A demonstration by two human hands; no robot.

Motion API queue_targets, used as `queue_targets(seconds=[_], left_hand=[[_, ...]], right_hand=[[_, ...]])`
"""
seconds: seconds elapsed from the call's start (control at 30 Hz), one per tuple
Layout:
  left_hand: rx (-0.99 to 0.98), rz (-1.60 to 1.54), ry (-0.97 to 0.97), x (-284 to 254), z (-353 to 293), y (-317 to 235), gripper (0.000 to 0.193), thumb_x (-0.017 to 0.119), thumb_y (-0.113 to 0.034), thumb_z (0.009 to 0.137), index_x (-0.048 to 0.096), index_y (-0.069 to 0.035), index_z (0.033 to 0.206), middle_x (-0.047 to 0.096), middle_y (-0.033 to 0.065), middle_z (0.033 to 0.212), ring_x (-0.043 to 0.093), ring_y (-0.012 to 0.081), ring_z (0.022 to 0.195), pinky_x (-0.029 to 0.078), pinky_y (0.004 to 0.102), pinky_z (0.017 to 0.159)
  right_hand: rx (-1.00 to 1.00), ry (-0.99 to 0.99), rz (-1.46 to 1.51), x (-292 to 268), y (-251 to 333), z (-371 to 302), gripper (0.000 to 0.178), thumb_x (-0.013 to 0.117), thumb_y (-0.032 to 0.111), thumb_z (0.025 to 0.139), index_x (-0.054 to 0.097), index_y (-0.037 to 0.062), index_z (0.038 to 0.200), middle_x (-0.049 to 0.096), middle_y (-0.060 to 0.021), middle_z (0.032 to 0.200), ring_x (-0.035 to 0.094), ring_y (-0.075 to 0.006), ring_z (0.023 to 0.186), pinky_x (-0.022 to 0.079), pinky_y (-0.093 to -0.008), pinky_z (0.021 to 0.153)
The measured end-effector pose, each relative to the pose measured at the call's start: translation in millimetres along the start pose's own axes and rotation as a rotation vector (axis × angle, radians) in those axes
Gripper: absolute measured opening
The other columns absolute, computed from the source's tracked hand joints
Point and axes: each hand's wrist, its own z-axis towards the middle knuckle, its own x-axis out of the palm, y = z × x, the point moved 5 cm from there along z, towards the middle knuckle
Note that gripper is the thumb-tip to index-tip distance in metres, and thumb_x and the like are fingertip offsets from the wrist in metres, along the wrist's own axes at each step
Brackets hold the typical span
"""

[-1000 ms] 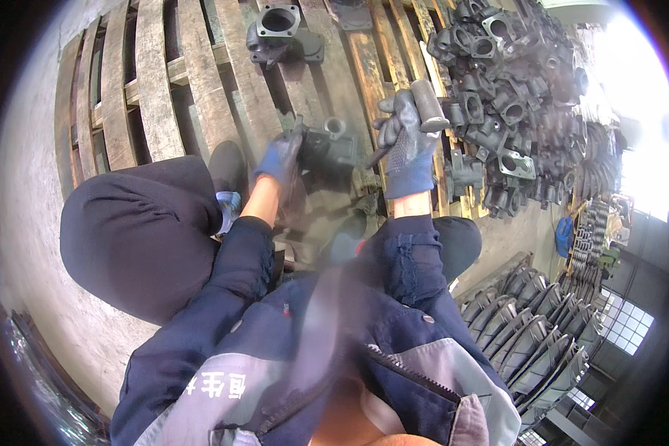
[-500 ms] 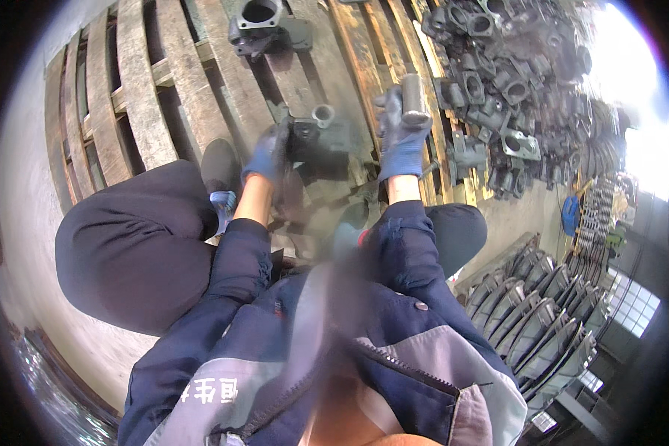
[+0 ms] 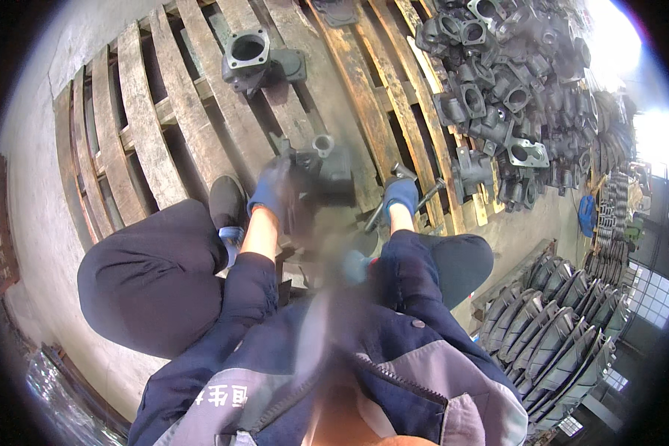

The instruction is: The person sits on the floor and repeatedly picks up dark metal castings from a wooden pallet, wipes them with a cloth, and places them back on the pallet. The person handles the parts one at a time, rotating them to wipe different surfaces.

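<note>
My left hand (image 3: 272, 187), in a blue glove with dark fingers, grips the left side of a dark metal casting (image 3: 330, 172). A small round pipe mouth stands up from the casting's far side; its near part is blurred. Right of it my right hand (image 3: 400, 195), gloved the same way, is closed round a grey metal bar (image 3: 404, 172). One end of the bar shows beyond the fingers, and a length seems to come out at the near left. Beside that hand, a thin metal rod (image 3: 432, 192) with a knobbed end lies slanted over the pallet slats.
A wooden pallet (image 3: 152, 119) spreads ahead, bearing another casting (image 3: 247, 53) with a square flange. A large heap of similar castings (image 3: 513, 97) rises at the far right. Stacked curved dark parts (image 3: 550, 320) stand at the near right. My shoe (image 3: 227, 202) is beside the pallet.
My right hand has come down and nearer from a raised, more open pose, and the bar has tilted with it. My left hand stays at the casting. The whole view has shifted slightly.
</note>
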Motion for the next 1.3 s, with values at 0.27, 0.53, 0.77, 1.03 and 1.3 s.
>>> queue_targets(seconds=[0.27, 0.53, 0.77, 1.03, 1.3], left_hand=[[-0.036, 0.002, -0.020, 14.4, 4.1, -11.9, 0.053, 0.050, -0.044, 0.097, 0.059, 0.003, 0.120, 0.063, 0.0190, 0.108, 0.059, 0.0264, 0.097, 0.046, 0.0357, 0.087], [-0.049, -0.368, -0.167, 33.9, -4.7, -68.2, 0.056, 0.057, -0.042, 0.097, 0.052, 0.001, 0.133, 0.060, 0.0098, 0.121, 0.055, 0.0190, 0.106, 0.044, 0.0302, 0.091], [0.036, -0.400, -0.233, 34.7, -4.6, -65.7, 0.048, 0.062, -0.030, 0.096, 0.052, 0.001, 0.131, 0.059, 0.0115, 0.118, 0.058, 0.0208, 0.107, 0.050, 0.0340, 0.091], [-0.008, -0.122, -0.244, 38.3, -4.2, -58.5, 0.041, 0.059, -0.030, 0.097, 0.057, 0.001, 0.124, 0.068, 0.0138, 0.104, 0.062, 0.0211, 0.099, 0.048, 0.0335, 0.090], [-0.050, -0.165, -0.031, 71.4, -3.0, -38.5, 0.039, 0.057, -0.026, 0.098, 0.056, 0.002, 0.124, 0.068, 0.0151, 0.105, 0.064, 0.0223, 0.095, 0.048, 0.0351, 0.090]], right_hand=[[-0.579, 0.454, 0.866, 12.9, 68.8, -85.0, 0.041, 0.057, 0.032, 0.092, 0.060, 0.0023, 0.120, 0.064, -0.0094, 0.113, 0.058, -0.0210, 0.103, 0.041, -0.0345, 0.095], [-0.685, 0.527, 1.253, -108.0, 154.9, -91.0, 0.027, 0.061, 0.012, 0.085, 0.063, 0.0024, 0.109, 0.063, -0.0065, 0.093, 0.059, -0.0168, 0.084, 0.048, -0.0322, 0.077], [-1.031, -0.245, 0.291, -194.2, 310.8, -62.0, 0.033, 0.063, 0.031, 0.088, 0.068, 0.0050, 0.107, 0.068, -0.0217, 0.102, 0.064, -0.0371, 0.099, 0.050, -0.0446, 0.089], [-1.156, -0.276, 0.023, -184.9, 368.3, -53.7, 0.034, 0.046, 0.018, 0.094, 0.057, 0.0102, 0.126, 0.058, -0.0121, 0.133, 0.056, -0.0262, 0.124, 0.040, -0.0408, 0.104], [-0.949, -0.224, 0.205, -183.3, 179.5, 21.6, 0.026, 0.054, 0.025, 0.087, 0.067, 0.0104, 0.104, 0.068, -0.0168, 0.099, 0.066, -0.0357, 0.095, 0.052, -0.0431, 0.084]])
